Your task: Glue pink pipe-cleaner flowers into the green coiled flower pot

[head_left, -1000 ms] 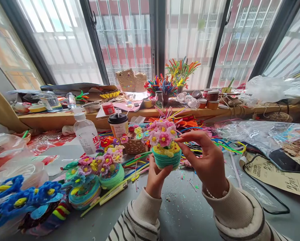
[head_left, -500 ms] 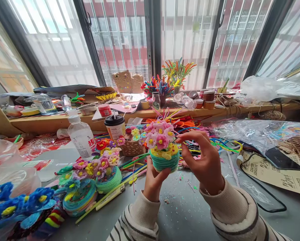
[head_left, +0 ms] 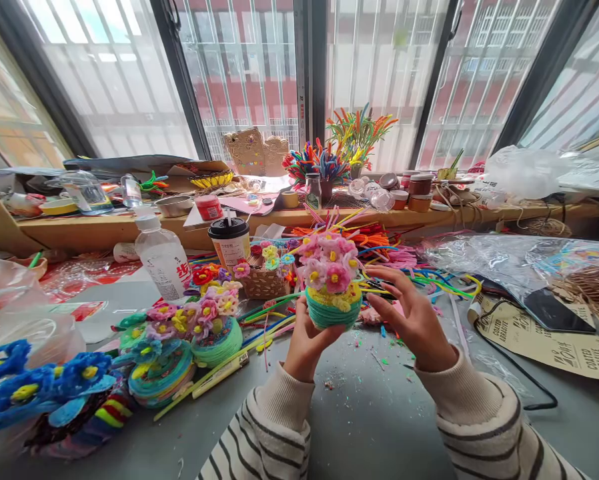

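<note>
My left hand point(head_left: 308, 347) grips a small green pipe-cleaner flowerpot point(head_left: 332, 312) from its lower left side, holding it above the table. Pink and lilac fuzzy flowers point(head_left: 333, 263) with yellow centres rise from its yellow, speckled top. Just right of the pot, my right hand point(head_left: 414, 317) hovers with fingers apart and nothing visible in them. To the left stand finished-looking flowerpots: a light green one point(head_left: 218, 343), a striped blue-green one point(head_left: 160, 375), and a dark one with large blue flowers point(head_left: 87, 420).
A plastic bottle point(head_left: 162, 260), a lidded paper cup point(head_left: 229, 243) and a woven basket point(head_left: 265, 285) stand behind. Loose pipe cleaners point(head_left: 379, 243) lie at the back. On the right are a phone point(head_left: 557, 308) and sandpaper sheets point(head_left: 544, 343). Jars point(head_left: 419, 193) line the wooden ledge.
My right hand has drawn back from the pink flowers and its fingers have opened out. The pot has shifted slightly right and tilts a little differently in my left hand.
</note>
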`<state>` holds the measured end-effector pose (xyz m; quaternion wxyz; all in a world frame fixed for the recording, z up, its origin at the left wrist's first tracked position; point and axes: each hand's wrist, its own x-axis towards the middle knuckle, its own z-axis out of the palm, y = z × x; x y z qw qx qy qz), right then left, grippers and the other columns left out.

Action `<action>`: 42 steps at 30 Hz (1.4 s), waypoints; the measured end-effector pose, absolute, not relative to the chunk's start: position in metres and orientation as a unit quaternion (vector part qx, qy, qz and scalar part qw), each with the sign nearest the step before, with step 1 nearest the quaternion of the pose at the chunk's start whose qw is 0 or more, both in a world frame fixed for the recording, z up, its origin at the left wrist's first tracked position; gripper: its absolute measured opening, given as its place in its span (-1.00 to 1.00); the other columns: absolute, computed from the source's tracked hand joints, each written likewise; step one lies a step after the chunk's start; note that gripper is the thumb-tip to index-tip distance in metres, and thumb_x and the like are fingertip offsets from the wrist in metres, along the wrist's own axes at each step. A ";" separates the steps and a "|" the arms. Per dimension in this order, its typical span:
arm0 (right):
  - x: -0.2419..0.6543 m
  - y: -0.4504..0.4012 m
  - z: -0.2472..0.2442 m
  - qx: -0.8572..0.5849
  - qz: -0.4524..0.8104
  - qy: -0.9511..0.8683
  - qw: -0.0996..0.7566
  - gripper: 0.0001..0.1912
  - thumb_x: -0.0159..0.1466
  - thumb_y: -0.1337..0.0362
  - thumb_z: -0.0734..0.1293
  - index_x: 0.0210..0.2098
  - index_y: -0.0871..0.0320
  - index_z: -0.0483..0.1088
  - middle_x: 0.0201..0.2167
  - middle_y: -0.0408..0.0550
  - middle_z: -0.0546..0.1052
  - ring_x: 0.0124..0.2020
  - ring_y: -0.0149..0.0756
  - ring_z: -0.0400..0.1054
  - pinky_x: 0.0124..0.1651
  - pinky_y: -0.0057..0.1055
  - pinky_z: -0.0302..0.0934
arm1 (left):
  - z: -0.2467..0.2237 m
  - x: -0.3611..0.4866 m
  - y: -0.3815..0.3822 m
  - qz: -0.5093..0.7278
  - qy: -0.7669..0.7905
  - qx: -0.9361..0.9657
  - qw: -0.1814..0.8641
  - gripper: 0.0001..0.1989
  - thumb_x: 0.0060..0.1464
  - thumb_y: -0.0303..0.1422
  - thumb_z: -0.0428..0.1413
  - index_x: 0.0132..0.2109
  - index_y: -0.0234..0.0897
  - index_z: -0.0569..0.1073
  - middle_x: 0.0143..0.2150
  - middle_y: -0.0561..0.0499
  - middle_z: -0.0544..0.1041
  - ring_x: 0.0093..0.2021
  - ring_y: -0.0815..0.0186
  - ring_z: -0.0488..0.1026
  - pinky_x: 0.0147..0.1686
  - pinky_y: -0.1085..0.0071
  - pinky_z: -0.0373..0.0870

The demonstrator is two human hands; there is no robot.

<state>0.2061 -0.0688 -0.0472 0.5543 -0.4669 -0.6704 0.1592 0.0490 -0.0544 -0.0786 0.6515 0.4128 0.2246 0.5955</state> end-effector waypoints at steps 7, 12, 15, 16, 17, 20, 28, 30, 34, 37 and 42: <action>0.195 -0.069 -0.079 -0.414 0.401 -0.652 0.493 -0.37 -0.04 0.06 0.37 -0.02 0.12 0.20 0.04 0.04 0.30 0.07 -0.14 0.15 0.06 -0.16 0.07 | -0.089 0.051 -0.046 0.548 0.243 0.467 0.650 -0.45 -0.35 -0.38 0.27 -0.14 -0.25 0.25 -0.25 0.00 0.48 -0.20 0.24 0.43 -0.11 0.27 0.25; 0.192 -0.074 -0.075 -0.428 0.413 -0.604 0.531 -0.46 -0.08 0.11 0.40 -0.13 0.13 0.25 -0.08 0.00 0.41 -0.06 -0.18 0.28 -0.01 -0.19 0.15 | -0.092 0.052 -0.045 0.505 0.219 0.500 0.668 -0.46 -0.33 -0.32 0.27 -0.10 -0.24 0.33 -0.17 -0.04 0.48 -0.13 0.19 0.41 -0.08 0.25 0.24; 0.198 -0.080 -0.076 -0.438 0.408 -0.602 0.529 -0.45 -0.12 0.14 0.43 -0.16 0.13 0.25 -0.15 -0.04 0.44 -0.10 -0.20 0.32 -0.05 -0.20 0.18 | -0.089 0.051 -0.046 0.475 0.227 0.528 0.667 -0.53 -0.35 -0.34 0.27 -0.18 -0.26 0.40 -0.20 -0.04 0.50 -0.10 0.15 0.39 -0.05 0.20 0.22; 0.200 -0.082 -0.077 -0.442 0.404 -0.605 0.524 -0.43 -0.13 0.15 0.43 -0.15 0.13 0.25 -0.15 -0.04 0.45 -0.11 -0.20 0.32 -0.06 -0.20 0.19 | -0.087 0.050 -0.047 0.466 0.230 0.541 0.661 -0.56 -0.36 -0.36 0.28 -0.20 -0.27 0.42 -0.19 -0.05 0.50 -0.07 0.13 0.37 -0.02 0.19 0.20; 0.202 -0.084 -0.078 -0.449 0.400 -0.607 0.520 -0.42 -0.14 0.15 0.44 -0.14 0.13 0.25 -0.16 -0.04 0.45 -0.11 -0.19 0.32 -0.06 -0.18 0.19 | -0.086 0.049 -0.049 0.457 0.231 0.551 0.659 -0.57 -0.36 -0.38 0.28 -0.21 -0.28 0.43 -0.17 -0.06 0.49 -0.04 0.11 0.35 0.00 0.18 0.18; 0.206 -0.090 -0.083 -0.474 0.391 -0.598 0.514 -0.43 -0.15 0.15 0.44 -0.16 0.15 0.28 -0.17 -0.02 0.46 -0.11 -0.13 0.31 -0.05 -0.08 0.17 | -0.080 0.045 -0.055 0.424 0.223 0.565 0.672 -0.47 -0.33 -0.41 0.26 -0.09 -0.26 0.40 -0.05 -0.10 0.43 0.01 0.11 0.31 0.03 0.16 0.15; 0.222 -0.111 -0.092 -0.511 0.392 -0.521 0.560 -0.43 -0.15 0.13 0.44 -0.16 0.18 0.32 -0.19 0.01 0.47 -0.12 -0.06 0.32 0.01 0.06 0.10 | -0.076 0.010 -0.091 0.386 0.332 0.753 0.418 -0.67 -0.18 -0.38 0.17 -0.15 -0.16 0.46 -0.12 -0.09 0.49 -0.08 0.15 0.40 -0.02 0.17 0.24; 0.233 -0.115 -0.092 -0.517 0.396 -0.523 0.550 -0.44 -0.14 0.13 0.44 -0.15 0.17 0.32 -0.19 0.02 0.47 -0.12 -0.06 0.32 0.01 0.07 0.10 | -0.080 0.002 -0.105 0.322 0.316 0.823 0.345 -0.71 -0.15 -0.38 0.14 -0.18 -0.13 0.48 -0.16 -0.08 0.52 -0.12 0.15 0.43 -0.05 0.22 0.28; 0.253 -0.125 -0.092 -0.537 0.375 -0.520 0.548 -0.44 -0.15 0.13 0.44 -0.17 0.13 0.32 -0.21 0.01 0.48 -0.13 -0.04 0.32 0.00 0.12 0.09 | -0.095 -0.005 -0.117 0.301 0.262 0.882 0.251 -0.66 -0.11 -0.38 0.10 -0.10 -0.11 0.43 -0.11 -0.07 0.49 -0.11 0.20 0.44 -0.11 0.37 0.34; 0.261 -0.133 -0.094 -0.557 0.379 -0.509 0.536 -0.44 -0.15 0.13 0.45 -0.16 0.14 0.31 -0.17 0.05 0.46 -0.10 -0.04 0.31 0.02 0.10 0.07 | -0.107 -0.008 -0.101 0.267 0.294 0.886 0.239 -0.66 -0.11 -0.32 0.11 -0.10 -0.15 0.44 -0.08 -0.11 0.47 -0.09 0.19 0.42 -0.08 0.36 0.31; 0.258 -0.140 -0.100 -0.551 0.372 -0.488 0.566 -0.43 -0.16 0.13 0.45 -0.18 0.15 0.30 -0.19 0.03 0.47 -0.13 -0.05 0.32 0.02 0.09 0.08 | -0.113 -0.007 -0.064 0.265 0.375 0.857 0.233 -0.65 -0.10 -0.27 0.08 -0.11 -0.24 0.44 0.04 -0.17 0.36 0.11 0.09 0.22 0.09 0.15 0.09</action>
